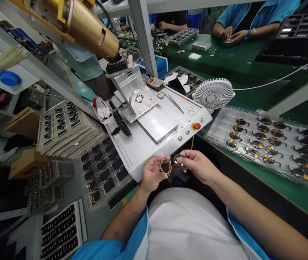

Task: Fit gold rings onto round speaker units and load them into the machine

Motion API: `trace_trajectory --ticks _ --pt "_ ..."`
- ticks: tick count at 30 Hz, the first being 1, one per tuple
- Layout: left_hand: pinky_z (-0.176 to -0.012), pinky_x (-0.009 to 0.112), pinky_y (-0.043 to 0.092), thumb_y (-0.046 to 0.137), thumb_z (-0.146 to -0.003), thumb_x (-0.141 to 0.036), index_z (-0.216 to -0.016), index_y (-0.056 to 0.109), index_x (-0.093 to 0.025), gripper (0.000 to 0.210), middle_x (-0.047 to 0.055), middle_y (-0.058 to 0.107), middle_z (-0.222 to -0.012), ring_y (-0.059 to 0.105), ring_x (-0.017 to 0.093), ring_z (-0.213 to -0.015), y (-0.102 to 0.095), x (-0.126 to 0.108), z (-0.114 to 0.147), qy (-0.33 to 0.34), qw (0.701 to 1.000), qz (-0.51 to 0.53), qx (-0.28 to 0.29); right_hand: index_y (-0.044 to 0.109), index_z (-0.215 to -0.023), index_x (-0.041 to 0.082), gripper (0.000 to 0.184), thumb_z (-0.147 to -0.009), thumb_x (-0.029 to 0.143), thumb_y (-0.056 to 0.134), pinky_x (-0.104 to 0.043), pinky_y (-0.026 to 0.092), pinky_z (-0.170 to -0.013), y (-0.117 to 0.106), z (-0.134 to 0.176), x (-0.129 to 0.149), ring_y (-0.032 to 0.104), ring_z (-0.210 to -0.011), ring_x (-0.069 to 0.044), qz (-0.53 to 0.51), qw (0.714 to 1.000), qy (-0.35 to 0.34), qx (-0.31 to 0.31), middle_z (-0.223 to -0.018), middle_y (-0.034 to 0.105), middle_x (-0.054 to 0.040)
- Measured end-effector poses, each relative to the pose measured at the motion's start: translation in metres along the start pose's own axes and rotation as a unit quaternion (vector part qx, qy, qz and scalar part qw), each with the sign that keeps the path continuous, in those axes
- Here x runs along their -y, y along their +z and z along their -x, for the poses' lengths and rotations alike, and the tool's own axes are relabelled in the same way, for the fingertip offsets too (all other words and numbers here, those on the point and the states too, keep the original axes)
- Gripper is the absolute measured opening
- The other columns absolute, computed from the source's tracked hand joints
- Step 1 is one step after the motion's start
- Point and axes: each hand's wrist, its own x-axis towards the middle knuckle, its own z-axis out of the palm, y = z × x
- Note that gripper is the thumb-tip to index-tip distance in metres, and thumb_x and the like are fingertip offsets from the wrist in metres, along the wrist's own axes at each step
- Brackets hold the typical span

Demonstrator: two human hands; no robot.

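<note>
My left hand (150, 175) grips a round gold-rimmed watch case (166, 167) with a dark middle, between thumb and fingers. Close beside it, my right hand (197, 164) pinches a round watch screen (178, 160), dark with a shiny edge. The two parts are held side by side in front of my body; whether they touch I cannot tell. On my right, a clear plastic tray (219, 128) carries rows of similar round black-and-gold screens with short cables. To the left, a tray (105, 198) of dark square compartments has two gold-rimmed cases in it.
Ahead stands a white machine (129, 151) with a metal fixture (140, 99), a red button (196, 126), tweezers (175, 104) and yellow rings (191, 112). A gold cylinder (94, 30) hangs above. A white fan (213, 94) is at right, stacked trays (64, 130) at left. Co-workers sit opposite.
</note>
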Motion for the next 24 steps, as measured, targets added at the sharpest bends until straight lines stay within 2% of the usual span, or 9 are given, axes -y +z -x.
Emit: trace_trajectory --ticks 2,5,8,13,17,24 --pt "-0.098 0.041 0.061 0.099 -0.062 -0.046 -0.111 0.073 -0.02 0.062 0.012 0.08 -0.116 0.077 0.027 -0.106 0.001 0.004 0.0 -0.005 0.999 0.023 -0.028 0.066 -0.065 0.016 0.044 -0.056 0.044 0.099 -0.022 0.049 -0.057 0.007 0.003 -0.001 0.056 -0.06 -0.01 -0.007 0.999 0.038 0.015 -0.068 0.065 0.0001" --pt "-0.092 0.037 0.064 0.101 -0.06 -0.038 -0.114 0.075 -0.024 0.061 0.009 0.08 -0.118 0.078 0.025 -0.105 0.003 0.009 0.003 -0.012 0.998 0.051 -0.017 0.062 -0.066 0.016 0.045 -0.055 0.04 0.098 -0.025 0.051 -0.06 0.02 0.008 -0.004 0.059 -0.059 -0.012 -0.024 0.997 0.066 0.022 -0.067 0.066 -0.0002" --pt "-0.083 0.032 0.066 0.102 -0.058 -0.031 -0.115 0.078 -0.027 0.062 0.008 0.081 -0.119 0.08 0.025 -0.102 0.003 0.011 0.006 -0.011 0.998 0.055 0.002 0.054 -0.069 0.019 0.044 -0.057 0.03 0.095 -0.023 0.046 -0.056 0.032 0.013 -0.005 0.057 -0.056 -0.011 -0.028 0.999 0.027 -0.001 -0.064 0.063 0.0026" --pt "-0.084 0.033 0.068 0.104 -0.051 -0.027 -0.111 0.081 -0.029 0.064 0.007 0.082 -0.115 0.081 0.024 -0.097 0.0 0.013 0.008 0.003 0.999 0.032 -0.017 0.048 -0.074 0.021 0.037 -0.061 0.021 0.083 -0.021 0.037 -0.052 0.044 0.014 -0.007 0.051 -0.056 -0.009 0.014 0.998 -0.044 -0.032 -0.064 0.058 0.0061" --pt "-0.079 0.033 0.069 0.103 -0.052 -0.025 -0.112 0.081 -0.031 0.064 0.006 0.082 -0.115 0.082 0.024 -0.092 -0.001 0.013 0.01 0.009 1.0 0.021 -0.02 0.046 -0.079 0.023 0.033 -0.064 0.022 0.076 -0.022 0.038 -0.05 0.047 0.014 -0.007 0.053 -0.054 -0.01 0.037 0.998 -0.042 -0.031 -0.064 0.06 0.0066" --pt "-0.085 0.033 0.069 0.103 -0.055 -0.026 -0.113 0.08 -0.034 0.063 0.004 0.082 -0.115 0.082 0.022 -0.093 0.0 0.012 0.009 0.032 0.999 -0.001 -0.005 0.044 -0.083 0.024 0.034 -0.062 0.019 0.07 -0.022 0.04 -0.048 0.047 0.014 -0.006 0.056 -0.05 -0.011 0.03 0.999 -0.031 -0.017 -0.061 0.058 0.0096"
